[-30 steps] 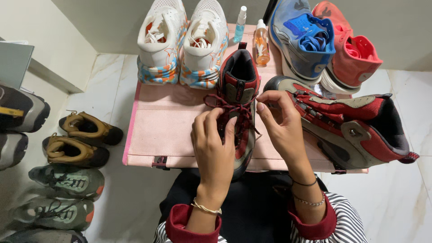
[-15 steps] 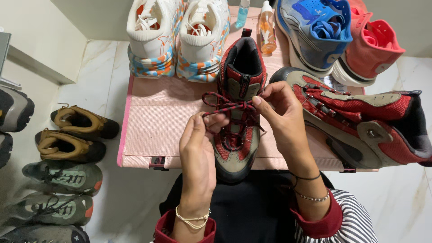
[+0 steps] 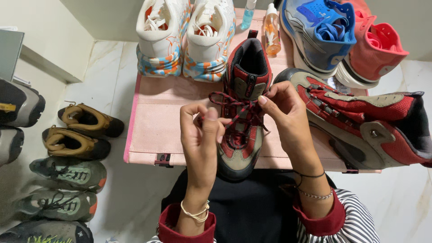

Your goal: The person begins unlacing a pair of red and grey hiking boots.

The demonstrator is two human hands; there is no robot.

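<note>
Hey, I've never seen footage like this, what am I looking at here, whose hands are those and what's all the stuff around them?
There is one view, from a camera worn on a person's head, looking down at their own two bare hands; there is no machine. The left hand and right hand each pinch a length of the dark red lace of a red and grey hiking boot. That boot stands on a pink mat. Its partner boot lies on its side at the right. Along the mat's far edge are a pair of white sneakers, two small spray bottles, a blue shoe and a coral shoe. More shoes, including a brown pair, line the pale floor on the left.
</note>
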